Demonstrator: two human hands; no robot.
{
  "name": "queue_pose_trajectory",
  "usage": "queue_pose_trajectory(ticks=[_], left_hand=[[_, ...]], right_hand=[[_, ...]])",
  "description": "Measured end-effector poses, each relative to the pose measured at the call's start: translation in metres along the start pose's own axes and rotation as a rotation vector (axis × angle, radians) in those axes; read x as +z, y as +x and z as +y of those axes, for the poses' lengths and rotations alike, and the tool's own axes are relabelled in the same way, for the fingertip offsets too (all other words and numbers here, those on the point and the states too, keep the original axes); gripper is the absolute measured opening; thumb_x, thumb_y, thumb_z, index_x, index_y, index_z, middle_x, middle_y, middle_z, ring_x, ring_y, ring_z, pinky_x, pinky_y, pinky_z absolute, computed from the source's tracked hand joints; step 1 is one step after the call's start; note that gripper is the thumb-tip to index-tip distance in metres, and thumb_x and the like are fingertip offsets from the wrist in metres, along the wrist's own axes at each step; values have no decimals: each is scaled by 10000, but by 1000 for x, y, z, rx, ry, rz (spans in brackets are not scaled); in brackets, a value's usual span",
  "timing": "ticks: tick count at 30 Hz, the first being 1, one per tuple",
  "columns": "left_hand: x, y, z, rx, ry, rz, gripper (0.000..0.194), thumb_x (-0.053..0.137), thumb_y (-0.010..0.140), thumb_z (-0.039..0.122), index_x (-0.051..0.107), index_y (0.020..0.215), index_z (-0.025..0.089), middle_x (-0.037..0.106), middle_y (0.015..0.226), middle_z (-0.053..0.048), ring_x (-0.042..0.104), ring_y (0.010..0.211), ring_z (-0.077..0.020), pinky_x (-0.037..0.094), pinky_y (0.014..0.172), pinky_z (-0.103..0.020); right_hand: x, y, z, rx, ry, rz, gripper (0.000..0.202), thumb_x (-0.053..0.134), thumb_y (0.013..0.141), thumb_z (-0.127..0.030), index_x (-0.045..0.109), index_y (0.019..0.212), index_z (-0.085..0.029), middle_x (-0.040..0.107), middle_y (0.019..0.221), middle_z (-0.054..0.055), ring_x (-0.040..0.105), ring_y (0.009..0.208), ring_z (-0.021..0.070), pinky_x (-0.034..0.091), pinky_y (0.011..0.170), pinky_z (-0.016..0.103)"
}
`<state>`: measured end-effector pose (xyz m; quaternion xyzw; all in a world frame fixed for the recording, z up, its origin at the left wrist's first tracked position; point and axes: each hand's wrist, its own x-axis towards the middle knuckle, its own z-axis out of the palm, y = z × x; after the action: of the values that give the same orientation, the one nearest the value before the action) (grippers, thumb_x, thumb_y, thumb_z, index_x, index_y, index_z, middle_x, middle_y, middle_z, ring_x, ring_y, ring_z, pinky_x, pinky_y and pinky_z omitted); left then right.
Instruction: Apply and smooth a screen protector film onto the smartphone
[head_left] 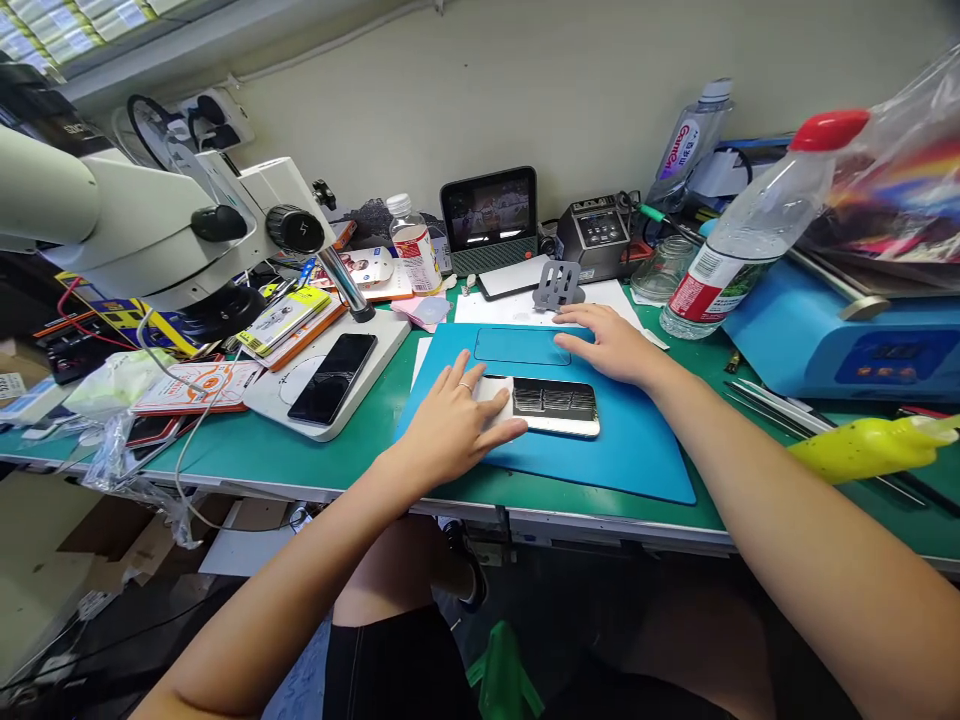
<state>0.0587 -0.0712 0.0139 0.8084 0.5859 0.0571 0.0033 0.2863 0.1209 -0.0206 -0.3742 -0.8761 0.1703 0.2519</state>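
Note:
A phone [562, 400] lies on a blue mat [600, 465], its face dark with light streaks and its edge pale. My left hand [450, 420], a ring on one finger, rests over the phone's left end with fingers spread. Under those fingers is a white piece, like a wipe or paper [496, 392]; how it is held I cannot tell. My right hand [609, 345] holds nothing, its fingers apart over the mat's upper right part. A thin dark phone-shaped outline [523, 346] shows on the mat between the hands.
A microscope [150, 220] stands on the left, with a black phone [332, 378] on its base. Behind the mat are a screen [491, 210] and a dark control box [596, 240]. On the right stand a red-capped bottle [739, 240], tweezers [780, 410] and a yellow bottle [862, 448].

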Motion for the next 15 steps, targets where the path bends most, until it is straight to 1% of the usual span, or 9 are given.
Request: queue_pose_trajectory(ticks=[2,5,8,10,12,15], left_hand=[[-1,-12,-9,-22,0,-8,549,387,1015,590,642,1367,255,483,1513,-176,220,1527,-459,317,1173,-647],[-3,-24,-21,-67,21,0,522,394,1025,559,664,1343,246,457,1538,-173,182,1538,-456,295,1180,-661],[-5,-24,-25,-50,10,-9,520,390,1025,564,700,1285,237,374,1607,-154,126,1551,-454,268,1195,-661],[-4,-22,-25,-31,5,-10,554,393,1014,592,694,1287,215,311,1644,-156,84,1555,-458,252,1202,-659],[0,-22,-24,-44,6,-7,606,388,1008,613,639,1355,184,277,1658,-174,60,1558,-453,245,1206,-655],[11,-24,-22,-67,-20,-39,704,352,1012,631,472,1498,136,219,1673,-201,47,1560,-439,235,1217,-632]], right_hand=[[0,0,0,-2,3,-3,476,559,909,-484,704,1259,-195,617,1421,144,488,1368,374,347,1163,597],[0,0,-1,-7,8,-3,469,561,912,-479,702,1263,-203,620,1418,136,479,1378,367,336,1174,588],[-1,0,-3,0,9,-4,461,563,912,-471,698,1267,-209,618,1424,131,473,1384,366,337,1171,596],[-2,0,-3,2,10,-5,450,564,912,-468,696,1265,-223,619,1425,120,476,1381,366,341,1166,605],[-2,0,-3,3,7,-8,450,561,914,-473,694,1269,-229,616,1427,115,474,1384,361,342,1167,602],[-1,1,-2,2,2,-11,462,560,916,-480,691,1275,-220,611,1431,123,470,1387,358,340,1168,598]])
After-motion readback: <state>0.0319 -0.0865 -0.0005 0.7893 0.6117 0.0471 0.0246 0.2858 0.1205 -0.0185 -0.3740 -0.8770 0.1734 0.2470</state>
